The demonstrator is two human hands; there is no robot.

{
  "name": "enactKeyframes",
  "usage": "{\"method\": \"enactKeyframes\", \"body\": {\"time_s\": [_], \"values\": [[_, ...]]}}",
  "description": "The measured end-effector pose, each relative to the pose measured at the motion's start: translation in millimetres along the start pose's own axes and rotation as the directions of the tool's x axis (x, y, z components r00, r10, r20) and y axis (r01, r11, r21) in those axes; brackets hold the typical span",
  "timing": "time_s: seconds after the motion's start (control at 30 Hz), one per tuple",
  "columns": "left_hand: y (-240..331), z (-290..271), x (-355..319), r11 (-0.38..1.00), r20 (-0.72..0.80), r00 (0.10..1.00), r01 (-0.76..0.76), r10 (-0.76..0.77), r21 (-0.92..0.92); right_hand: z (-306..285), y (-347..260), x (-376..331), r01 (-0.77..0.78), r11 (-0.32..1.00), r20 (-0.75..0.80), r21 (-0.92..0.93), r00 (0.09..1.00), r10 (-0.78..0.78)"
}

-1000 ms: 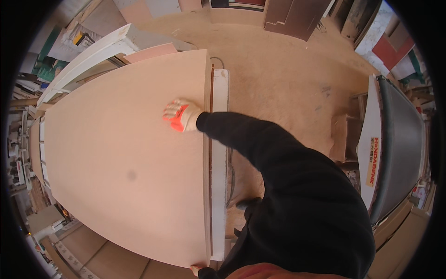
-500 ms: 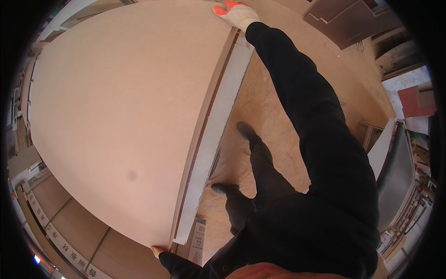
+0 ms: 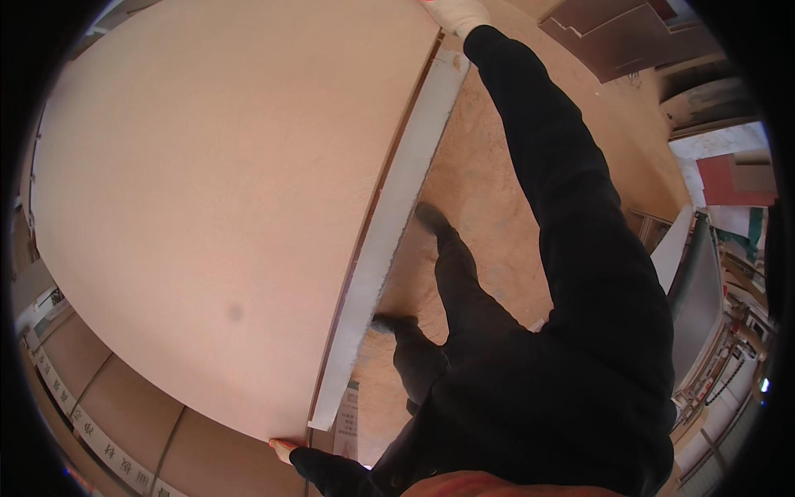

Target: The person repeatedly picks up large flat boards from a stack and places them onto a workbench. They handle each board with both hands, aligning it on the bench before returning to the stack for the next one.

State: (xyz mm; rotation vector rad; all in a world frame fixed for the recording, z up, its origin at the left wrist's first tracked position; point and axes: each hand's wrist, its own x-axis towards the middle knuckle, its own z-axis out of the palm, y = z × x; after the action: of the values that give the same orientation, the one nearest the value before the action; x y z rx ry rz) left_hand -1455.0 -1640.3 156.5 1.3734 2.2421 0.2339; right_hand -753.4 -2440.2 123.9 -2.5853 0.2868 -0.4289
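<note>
A large pale tan board (image 3: 224, 207) fills the left and middle of the view. My right hand (image 3: 460, 14), in a white glove with orange on the fingers, grips its far right corner; the fingers are partly cut off at the top of the picture. At the near right corner, my left hand (image 3: 284, 448) holds the board's edge, with orange-gloved fingertips showing and the rest hidden. Below the board's right edge runs a pale grey-white ledge (image 3: 389, 224).
Brown boards (image 3: 124, 402) with a pale printed strip lie at lower left. My legs (image 3: 464, 290) stand on a dusty brown floor (image 3: 497, 248). Dark brown panels (image 3: 621, 37) lie at far right; a dark grey panel (image 3: 700, 306) leans at the right.
My right hand and the board's far corner have moved right and farther up the picture. The board looks larger, and the layered edge beneath it shows less. My left hand stays almost in place.
</note>
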Motion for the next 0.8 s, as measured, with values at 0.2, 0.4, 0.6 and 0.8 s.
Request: {"method": "enactKeyframes", "body": {"time_s": [0.2,0.4,0.6,0.8], "values": [[-2,9,22,0.999,-0.052,0.999,0.008,-0.005,0.047,0,-12,13,0.044,0.986,0.015,-0.158,0.999,-0.042],[-6,13,23,0.997,0.018,1.000,-0.001,0.002,-0.082,19,-16,33,-0.042,0.993,0.119,-0.109,0.991,0.055],[-4,12,-1,1.000,-0.067,0.998,-0.006,0.004,-0.022,16,-12,28,0.018,0.998,0.077,-0.067,0.997,-0.013],[-4,8,-13,0.998,-0.049,0.997,-0.053,0.051,-0.031,11,-12,28,-0.021,0.999,0.063,-0.024,0.998,0.022]]}}
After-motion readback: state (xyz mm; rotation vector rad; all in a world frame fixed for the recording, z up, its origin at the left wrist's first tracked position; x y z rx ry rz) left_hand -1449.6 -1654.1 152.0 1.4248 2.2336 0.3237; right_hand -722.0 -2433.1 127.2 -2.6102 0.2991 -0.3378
